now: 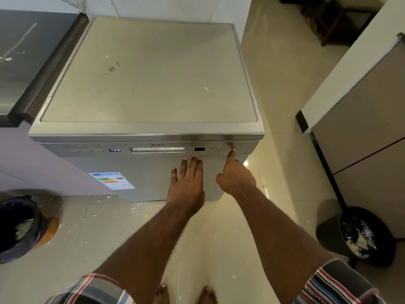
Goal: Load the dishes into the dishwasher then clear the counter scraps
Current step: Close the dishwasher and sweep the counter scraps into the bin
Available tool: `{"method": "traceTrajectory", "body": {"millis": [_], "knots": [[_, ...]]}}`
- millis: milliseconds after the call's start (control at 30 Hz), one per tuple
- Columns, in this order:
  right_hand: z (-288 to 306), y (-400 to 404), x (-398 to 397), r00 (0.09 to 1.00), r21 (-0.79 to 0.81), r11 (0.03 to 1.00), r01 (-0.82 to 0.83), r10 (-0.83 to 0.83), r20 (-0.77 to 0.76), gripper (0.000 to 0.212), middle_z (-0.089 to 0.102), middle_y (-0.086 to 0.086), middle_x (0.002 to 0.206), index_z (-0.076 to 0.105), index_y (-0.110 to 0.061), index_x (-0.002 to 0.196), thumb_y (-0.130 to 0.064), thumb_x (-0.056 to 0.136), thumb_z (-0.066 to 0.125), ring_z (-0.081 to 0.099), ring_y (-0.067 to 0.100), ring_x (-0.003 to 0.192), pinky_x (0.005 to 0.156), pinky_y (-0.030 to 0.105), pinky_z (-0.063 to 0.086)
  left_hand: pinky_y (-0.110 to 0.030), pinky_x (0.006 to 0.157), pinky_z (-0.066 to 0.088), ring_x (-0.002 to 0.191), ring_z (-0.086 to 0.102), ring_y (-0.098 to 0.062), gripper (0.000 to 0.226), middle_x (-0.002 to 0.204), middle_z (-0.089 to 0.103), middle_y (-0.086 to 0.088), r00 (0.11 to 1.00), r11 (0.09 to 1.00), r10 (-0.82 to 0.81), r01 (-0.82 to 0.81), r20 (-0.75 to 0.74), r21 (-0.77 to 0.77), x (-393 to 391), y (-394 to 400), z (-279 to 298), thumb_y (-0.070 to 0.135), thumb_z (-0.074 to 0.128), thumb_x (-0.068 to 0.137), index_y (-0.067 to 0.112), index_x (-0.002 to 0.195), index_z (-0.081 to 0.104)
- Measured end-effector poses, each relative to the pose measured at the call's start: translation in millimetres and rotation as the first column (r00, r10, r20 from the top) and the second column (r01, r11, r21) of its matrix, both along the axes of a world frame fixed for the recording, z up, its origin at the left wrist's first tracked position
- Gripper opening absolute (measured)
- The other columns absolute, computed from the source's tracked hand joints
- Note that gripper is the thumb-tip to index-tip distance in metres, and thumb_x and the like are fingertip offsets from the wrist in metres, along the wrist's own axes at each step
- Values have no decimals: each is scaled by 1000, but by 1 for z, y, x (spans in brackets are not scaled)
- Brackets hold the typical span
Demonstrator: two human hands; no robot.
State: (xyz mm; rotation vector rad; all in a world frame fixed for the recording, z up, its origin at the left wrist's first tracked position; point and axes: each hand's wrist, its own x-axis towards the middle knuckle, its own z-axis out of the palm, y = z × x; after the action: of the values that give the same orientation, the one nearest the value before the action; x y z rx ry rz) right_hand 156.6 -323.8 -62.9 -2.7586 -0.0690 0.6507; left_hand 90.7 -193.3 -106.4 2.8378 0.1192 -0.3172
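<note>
A silver dishwasher [149, 73] stands before me with its door closed. Its control strip shows a lit display [114, 150] reading 1:30 and a handle recess [158, 149]. My left hand [187, 183] lies flat on the door front, fingers spread, holding nothing. My right hand [235, 172] is curled with only the index finger out, its tip on a button [235, 149] at the right end of the strip. A few dried scrap marks [112, 69] spot the dishwasher's top. No dishes are in view.
A dark counter [26, 53] adjoins the dishwasher on the left. A black-lined bin [15, 229] stands on the floor at lower left. A dark dustpan with scraps [359, 235] leans at right by a cabinet [361, 139]. White scraps litter the floor tiles [109, 216].
</note>
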Motion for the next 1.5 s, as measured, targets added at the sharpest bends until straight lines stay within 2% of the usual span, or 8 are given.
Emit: {"method": "traceTrajectory", "body": {"millis": [300,433,600,767,867,1000,1200,1500], "knots": [[-9,30,-20,993,10,993,-114,114,36,85,42,13,152,3,-15,161,-26,96,57,56,33,123,97,43,51,-52,124,-3,152,-20,-28,82,166,-18,-5,997,997,75,-75,-32,3,-20,26,5,20,46,102,16,158,-14],[-6,68,-31,972,-2,973,-231,230,55,81,35,14,155,10,-13,160,-27,95,56,46,34,133,105,47,48,-51,121,-6,152,-21,-28,82,166,-21,-4,984,985,169,-167,-52,35,-43,69,9,20,46,102,17,158,-15],[-4,125,-47,941,-15,943,-333,333,53,79,25,10,161,12,-13,159,-24,95,55,33,32,144,112,48,40,-53,124,0,152,-19,-28,82,166,-20,-3,967,968,249,-246,-56,53,-62,130,8,20,45,102,17,158,-14],[-14,193,-70,895,-28,897,-442,443,54,86,14,8,167,6,-14,160,-26,94,60,19,28,151,118,47,33,-54,124,0,151,-22,-28,88,165,-22,-3,975,976,210,-206,-74,64,-71,183,-5,21,50,101,17,157,-18],[-16,228,-78,869,-50,870,-490,493,53,89,9,8,168,7,-15,160,-30,94,63,14,27,154,120,47,31,-53,120,-6,149,-26,-29,90,163,-26,-3,983,985,162,-156,-83,80,-72,211,-15,33,51,102,18,156,-20],[-20,260,-78,870,-55,870,-490,492,40,83,3,7,169,9,-16,161,-30,97,61,9,27,155,122,47,26,-53,119,-8,147,-30,-29,87,161,-28,-2,989,992,82,-69,-123,107,-70,238,-17,45,46,103,20,157,-18],[-23,284,-80,894,-90,892,-443,447,29,86,-3,7,169,11,-15,160,-32,95,64,7,27,156,123,47,25,-53,121,-8,147,-29,-29,88,162,-28,-2,990,997,30,-20,-136,78,-67,261,-17,48,46,102,21,157,-17],[-14,307,-89,931,-134,924,-358,364,18,84,0,11,169,12,-10,160,-32,96,62,9,30,155,122,47,26,-53,121,-9,147,-30,-27,87,160,-32,-1,993,1000,2,-1,-121,12,-69,287,-17,36,49,104,21,156,-19]]}}
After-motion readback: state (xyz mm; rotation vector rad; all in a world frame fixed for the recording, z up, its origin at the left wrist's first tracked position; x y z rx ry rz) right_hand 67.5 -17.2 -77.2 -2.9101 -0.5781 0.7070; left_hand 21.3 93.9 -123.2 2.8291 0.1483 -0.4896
